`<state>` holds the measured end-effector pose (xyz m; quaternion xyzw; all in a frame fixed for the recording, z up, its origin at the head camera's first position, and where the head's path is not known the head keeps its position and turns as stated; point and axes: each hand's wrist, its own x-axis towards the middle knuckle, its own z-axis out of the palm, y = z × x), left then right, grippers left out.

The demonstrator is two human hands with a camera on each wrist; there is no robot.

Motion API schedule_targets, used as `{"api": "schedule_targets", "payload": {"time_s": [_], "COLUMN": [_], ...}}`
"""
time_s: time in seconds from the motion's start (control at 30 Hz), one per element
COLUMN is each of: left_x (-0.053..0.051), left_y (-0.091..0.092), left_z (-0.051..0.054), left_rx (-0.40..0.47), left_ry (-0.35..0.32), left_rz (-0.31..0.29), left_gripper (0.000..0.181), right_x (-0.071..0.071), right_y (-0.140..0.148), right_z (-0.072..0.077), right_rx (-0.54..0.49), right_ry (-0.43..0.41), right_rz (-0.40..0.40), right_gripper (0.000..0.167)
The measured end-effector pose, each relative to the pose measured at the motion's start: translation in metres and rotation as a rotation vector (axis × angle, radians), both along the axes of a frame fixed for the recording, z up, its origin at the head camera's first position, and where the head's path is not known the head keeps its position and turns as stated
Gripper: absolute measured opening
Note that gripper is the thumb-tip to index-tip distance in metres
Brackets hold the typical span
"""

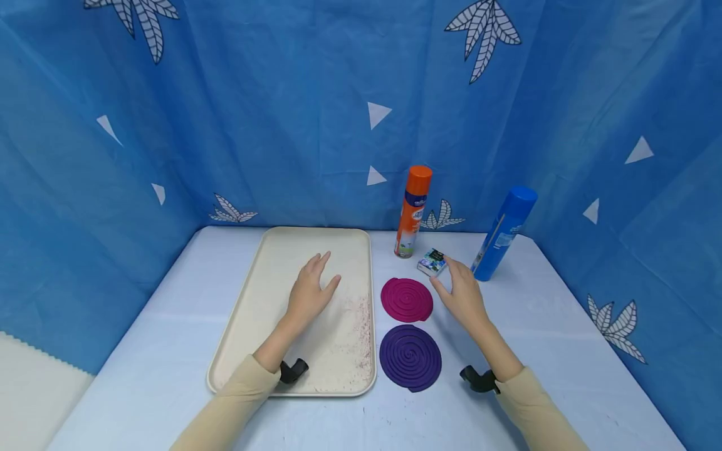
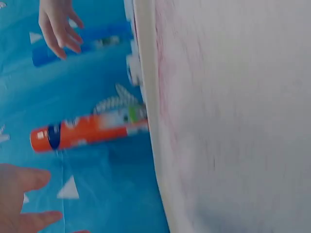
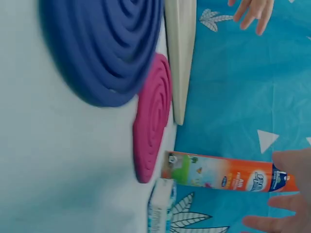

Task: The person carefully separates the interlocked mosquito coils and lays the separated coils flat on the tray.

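Over the cream tray (image 1: 265, 307), my left hand (image 1: 309, 294) hovers with its fingers apart, holding nothing. On the right, my right hand (image 1: 464, 297) is held above the table, thumb and fingers spread, also without anything in its grasp. Its fingertips look closest to a small patterned box (image 1: 431, 262), which lies flat on the table in the right wrist view. A blue spray can (image 1: 502, 237) stands just beyond that hand. Behind the box is an upright orange air freshener can (image 1: 413, 213). Two spiral mats, one magenta (image 1: 407, 300) and one purple (image 1: 410, 357), lie between the hands.
Reddish specks mark the tray's right side. A pale cloth covers the table (image 1: 536, 326). Blue curtains (image 1: 316, 125) with leaf and triangle prints enclose its back and sides. Each wrist carries a black camera mount (image 1: 479, 379).
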<state>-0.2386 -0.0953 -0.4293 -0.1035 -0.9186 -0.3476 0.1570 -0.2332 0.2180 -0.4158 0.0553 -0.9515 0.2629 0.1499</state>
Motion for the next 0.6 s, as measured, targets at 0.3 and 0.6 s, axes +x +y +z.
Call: {"api": "schedule_targets", "payload": {"time_s": [0.3,0.6], "left_x": [0.037,0.069], "left_y": [0.045,0.078], "left_z": [-0.003,-0.024], "left_rx": [0.38,0.493], "left_ry": [-0.138,-0.406], "left_rz": [-0.177,-0.337], "left_gripper": [0.051,0.06], "right_x": [0.027,0.059], "right_y": [0.009,0.008], "right_z": [-0.021,-0.044], "right_rx": [-0.268,-0.392], "right_ry": [-0.015,-0.118], "right_rz": [0.08,0.067], "right_gripper": [0.05,0.045]}}
